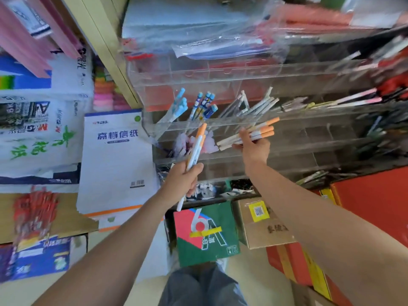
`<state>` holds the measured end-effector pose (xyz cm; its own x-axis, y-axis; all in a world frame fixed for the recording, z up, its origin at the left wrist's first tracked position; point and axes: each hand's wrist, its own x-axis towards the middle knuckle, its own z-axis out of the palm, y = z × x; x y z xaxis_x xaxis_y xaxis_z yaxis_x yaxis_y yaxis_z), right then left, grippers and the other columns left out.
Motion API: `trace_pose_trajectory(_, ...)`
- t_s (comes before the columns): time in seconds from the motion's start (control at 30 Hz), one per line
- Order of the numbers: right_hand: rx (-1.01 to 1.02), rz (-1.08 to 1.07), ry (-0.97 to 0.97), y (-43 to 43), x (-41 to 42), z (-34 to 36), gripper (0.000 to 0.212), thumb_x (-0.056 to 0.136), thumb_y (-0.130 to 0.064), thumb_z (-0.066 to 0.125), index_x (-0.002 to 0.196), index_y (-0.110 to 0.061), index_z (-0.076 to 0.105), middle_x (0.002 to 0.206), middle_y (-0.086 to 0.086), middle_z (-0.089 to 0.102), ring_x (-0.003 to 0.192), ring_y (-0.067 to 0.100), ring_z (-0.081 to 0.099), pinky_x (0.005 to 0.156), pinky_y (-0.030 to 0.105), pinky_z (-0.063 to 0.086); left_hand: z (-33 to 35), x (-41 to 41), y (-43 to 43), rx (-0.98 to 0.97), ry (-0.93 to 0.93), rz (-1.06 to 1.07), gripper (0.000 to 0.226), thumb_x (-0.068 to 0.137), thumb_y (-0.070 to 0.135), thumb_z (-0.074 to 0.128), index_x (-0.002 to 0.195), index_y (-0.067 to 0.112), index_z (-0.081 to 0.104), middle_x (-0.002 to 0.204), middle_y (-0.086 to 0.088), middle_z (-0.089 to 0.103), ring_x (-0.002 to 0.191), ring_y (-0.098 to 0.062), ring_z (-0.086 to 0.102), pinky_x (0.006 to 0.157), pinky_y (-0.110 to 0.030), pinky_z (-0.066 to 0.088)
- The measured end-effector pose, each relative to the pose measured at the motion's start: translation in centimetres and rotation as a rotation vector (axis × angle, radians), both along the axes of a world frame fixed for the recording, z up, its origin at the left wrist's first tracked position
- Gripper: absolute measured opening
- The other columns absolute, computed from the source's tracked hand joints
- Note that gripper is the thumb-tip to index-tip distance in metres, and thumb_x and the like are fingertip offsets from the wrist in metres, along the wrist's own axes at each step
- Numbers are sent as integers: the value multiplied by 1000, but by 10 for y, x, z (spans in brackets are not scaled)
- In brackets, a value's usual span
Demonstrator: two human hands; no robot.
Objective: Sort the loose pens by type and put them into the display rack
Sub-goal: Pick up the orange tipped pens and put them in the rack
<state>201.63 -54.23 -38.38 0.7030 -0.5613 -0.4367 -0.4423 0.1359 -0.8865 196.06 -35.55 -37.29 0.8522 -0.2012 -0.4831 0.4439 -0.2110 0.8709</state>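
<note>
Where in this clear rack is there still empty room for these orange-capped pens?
Free: the rack compartments right of the right hand, below the white pens. Crowded: the blue-capped pens section and the dark, blurred far-right sections.

Orange-capped white pens (pixel 254 132): bundle lying near-horizontal against clear acrylic display rack (pixel 287 138). Two more orange-capped pens (pixel 195 149) upright, tilted, before rack's left compartments.

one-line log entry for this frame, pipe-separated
left hand: holds orange-capped pens upright | right hand: holds orange-capped pen bundle at clear display rack | pens not yet slotted
</note>
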Motion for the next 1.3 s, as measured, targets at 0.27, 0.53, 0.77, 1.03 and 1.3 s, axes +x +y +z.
trace_pose_trajectory(0.27, -70, 176, 141, -1, 3, -15, 13, 84, -16, 73, 78, -14, 61, 75, 0, 66, 59, 11, 66, 77, 32, 59, 3, -1, -1, -6, 29, -51, 28, 99, 22, 48, 73, 12, 41, 44, 6, 37, 38, -17, 40, 43, -28, 38)
trace_pose_trajectory(0.53, -180, 151, 74, -11, -14, -1, 50, 80, -30, 75, 117, -16, 46, 98, 2, 51, 82, 15, 57, 76, 27, 52, 8, 2, -2, -30, 53, -136, 25, 99, 27, 50, 79, 15, 41, 51, 3, 34, 40, -15, 35, 42, -27, 35)
trace_pose_trajectory(0.77, 230, 522, -12, -2, -55, 31, 25, 87, -40, 66, 89, -18, 55, 67, -3, 46, 50, 7, 35, 47, 19, 28, 22, 5, -32, -52, 64, -326, 10, 99, 24, 50, 93, 16, 48, 57, 1, 25, 42, -10, 26, 41, -25, 24)
trace_pose_trajectory(1.03, 318, 446, 24, -18, -59, 33, 27, 90, -6, 59, 66, -10, 48, 44, -1, 42, 34, 8, 31, 35, 18, 24, 32, 10, -51, 9, 174, -510, 10, 94, 26, 59, 96, 18, 54, 69, -4, 54, 46, -11, 45, 48, -25, 39)
trace_pose_trajectory(1.3, 235, 154, -19, -47, -42, 33, 27, 87, -15, 68, 67, -14, 50, 52, -1, 44, 42, 11, 38, 39, 20, 33, 32, 22, -40, -316, 517, -18, 32, 97, 19, 52, 125, 3, 47, 116, -26, 62, 106, -33, 64, 96, -38, 50)
